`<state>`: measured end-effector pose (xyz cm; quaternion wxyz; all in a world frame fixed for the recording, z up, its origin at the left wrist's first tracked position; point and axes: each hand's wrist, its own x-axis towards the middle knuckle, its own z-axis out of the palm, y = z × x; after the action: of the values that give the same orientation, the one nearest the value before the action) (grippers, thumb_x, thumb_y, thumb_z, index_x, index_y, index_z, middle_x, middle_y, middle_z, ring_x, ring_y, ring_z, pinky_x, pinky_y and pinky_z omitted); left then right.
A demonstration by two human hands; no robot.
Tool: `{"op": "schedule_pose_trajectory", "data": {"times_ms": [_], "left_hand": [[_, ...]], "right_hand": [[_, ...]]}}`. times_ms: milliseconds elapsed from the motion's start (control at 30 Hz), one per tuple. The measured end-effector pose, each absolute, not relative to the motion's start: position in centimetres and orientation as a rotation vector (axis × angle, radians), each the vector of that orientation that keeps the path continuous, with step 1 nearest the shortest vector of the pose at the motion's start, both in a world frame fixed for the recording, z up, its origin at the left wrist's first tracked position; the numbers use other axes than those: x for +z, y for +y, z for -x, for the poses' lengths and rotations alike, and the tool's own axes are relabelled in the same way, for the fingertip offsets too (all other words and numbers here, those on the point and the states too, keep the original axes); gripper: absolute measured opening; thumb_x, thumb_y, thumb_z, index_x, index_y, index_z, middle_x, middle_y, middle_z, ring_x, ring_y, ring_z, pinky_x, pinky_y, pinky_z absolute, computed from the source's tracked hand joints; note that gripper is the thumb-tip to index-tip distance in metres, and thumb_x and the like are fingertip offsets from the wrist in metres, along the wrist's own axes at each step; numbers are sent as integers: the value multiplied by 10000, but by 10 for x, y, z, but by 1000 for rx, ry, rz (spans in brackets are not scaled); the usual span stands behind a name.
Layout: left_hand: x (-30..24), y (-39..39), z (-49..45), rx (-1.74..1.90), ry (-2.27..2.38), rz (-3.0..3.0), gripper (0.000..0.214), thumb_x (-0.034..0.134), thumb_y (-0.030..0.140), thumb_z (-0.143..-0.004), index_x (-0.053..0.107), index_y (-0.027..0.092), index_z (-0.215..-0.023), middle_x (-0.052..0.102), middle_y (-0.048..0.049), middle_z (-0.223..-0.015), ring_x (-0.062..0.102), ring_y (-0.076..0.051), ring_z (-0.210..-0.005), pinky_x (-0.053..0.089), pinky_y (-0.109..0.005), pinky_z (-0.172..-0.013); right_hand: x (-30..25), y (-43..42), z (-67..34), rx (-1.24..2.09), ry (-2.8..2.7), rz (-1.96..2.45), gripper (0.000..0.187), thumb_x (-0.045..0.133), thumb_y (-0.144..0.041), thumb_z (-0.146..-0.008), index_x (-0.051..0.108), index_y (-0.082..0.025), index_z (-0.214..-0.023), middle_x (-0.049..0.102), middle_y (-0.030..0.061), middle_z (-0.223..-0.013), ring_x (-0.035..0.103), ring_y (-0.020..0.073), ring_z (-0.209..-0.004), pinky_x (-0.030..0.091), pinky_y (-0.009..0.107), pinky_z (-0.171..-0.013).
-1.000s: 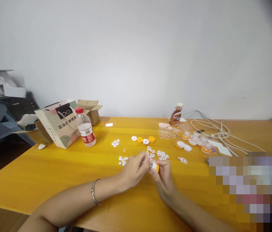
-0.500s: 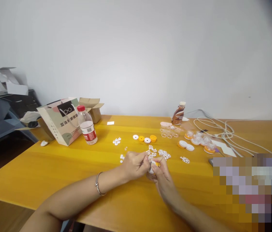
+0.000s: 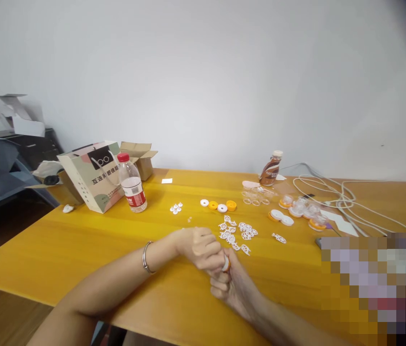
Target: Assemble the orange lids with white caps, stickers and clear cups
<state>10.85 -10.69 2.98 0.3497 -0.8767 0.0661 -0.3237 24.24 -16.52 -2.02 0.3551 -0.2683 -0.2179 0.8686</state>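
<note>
My right hand (image 3: 237, 286) is closed around a small round white-and-orange case (image 3: 226, 263), which is tilted on its edge and mostly hidden by fingers. Curled against its left side is my left hand (image 3: 203, 250), its fingertips pressed to the case; whether it also pinches a small part cannot be made out. Just beyond the hands lie several white openwork plastic pieces (image 3: 228, 235), with a single one (image 3: 279, 238) apart to the right. Farther back, white and orange round parts (image 3: 213, 205) form a row, and small white pegged discs (image 3: 176, 208) are grouped to their left.
At left stand a red-capped water bottle (image 3: 133, 190), a paper gift bag (image 3: 104, 185) and open cardboard boxes (image 3: 143, 166). At right are a brown drink bottle (image 3: 271, 169), clear-domed orange pieces (image 3: 301, 210), clear rings (image 3: 256, 198) and tangled white cables (image 3: 339, 192).
Both hands have drawn slightly nearer and turned, tipping the case on edge, with more of it covered. More openwork pieces show beyond the hands. The view has shifted a little.
</note>
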Motion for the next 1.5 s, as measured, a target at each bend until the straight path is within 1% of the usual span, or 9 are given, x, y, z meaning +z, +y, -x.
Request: {"op": "schedule_pose_trajectory", "data": {"times_ms": [200, 300, 400, 533, 667, 833, 1033, 1300, 1500], "left_hand": [[21, -102, -109, -954, -503, 2512, 502, 309, 586, -796, 526, 134, -820, 550, -17, -569, 504, -117, -469, 329, -241, -440], [29, -105, -108, -933, -735, 2712, 406, 357, 493, -832, 543, 134, -860, 585, -30, -630, 549, -125, -550, 399, -227, -512], [47, -110, -106, -837, -679, 3064, 215, 389, 272, -867, 535, 173, -990, 583, -79, -982, 556, -146, -907, 440, -246, -765], [63, -114, -104, -965, -754, 3233, 418, 496, 232, -819, 381, 219, -1220, 383, -105, -1287, 362, -195, -1184, 357, -335, -942], [64, -109, -103, -909, -1020, 3272, 297, 481, 325, -829, 498, 184, -1090, 593, -69, -985, 553, -163, -894, 441, -305, -793], [73, -109, -99, -946, -817, 3375, 400, 516, 255, -812, 409, 210, -1195, 448, -93, -1229, 430, -172, -1113, 388, -301, -890], [68, -116, -104, -837, -1137, 3238, 271, 455, 388, -832, 541, 148, -927, 606, -37, -796, 554, -120, -686, 444, -240, -639], [64, -121, -109, -864, -901, 3144, 164, 454, 256, -833, 515, 133, -922, 580, -53, -811, 532, -135, -724, 435, -250, -678], [62, -120, -109, -977, -961, 3102, 192, 475, 278, -823, 500, 134, -948, 577, -50, -827, 534, -130, -735, 435, -242, -692]], "right_hand": [[-1, -157, -243, 1908, -602, 587, 199, 550, -347, -718, 441, -202, -636, 388, -75, -504, 291, 70, -428, 294, 205, -448], [3, -152, -250, 1858, -676, 584, 208, 523, -381, -733, 445, -209, -646, 374, -67, -506, 293, 81, -430, 310, 229, -469], [1, -147, -256, 1848, -727, 581, 219, 496, -403, -747, 446, -214, -649, 342, -69, -494, 272, 87, -420, 311, 243, -475], [2, -144, -259, 1816, -712, 527, 195, 475, -377, -768, 461, -212, -665, 337, -62, -515, 275, 92, -441, 311, 245, -493], [4, -144, -259, 1852, -693, 473, 167, 465, -354, -781, 479, -206, -703, 319, -64, -518, 254, 90, -443, 301, 238, -486], [5, -144, -259, 1854, -706, 500, 168, 479, -358, -768, 478, -206, -696, 307, -67, -509, 257, 89, -439, 309, 239, -492], [5, -145, -258, 1891, -682, 509, 180, 486, -369, -760, 474, -203, -692, 308, -71, -511, 241, 83, -429, 298, 232, -476], [2, -143, -263, 1940, -719, 505, 257, 448, -410, -783, 472, -186, -661, 188, -103, -459, 113, 69, -401, 245, 208, -418], [9, -136, -277, 1661, -1068, 617, 176, 499, -378, -792, 505, -208, -748, 481, -41, -611, 413, 99, -528, 363, 235, -555]]}}
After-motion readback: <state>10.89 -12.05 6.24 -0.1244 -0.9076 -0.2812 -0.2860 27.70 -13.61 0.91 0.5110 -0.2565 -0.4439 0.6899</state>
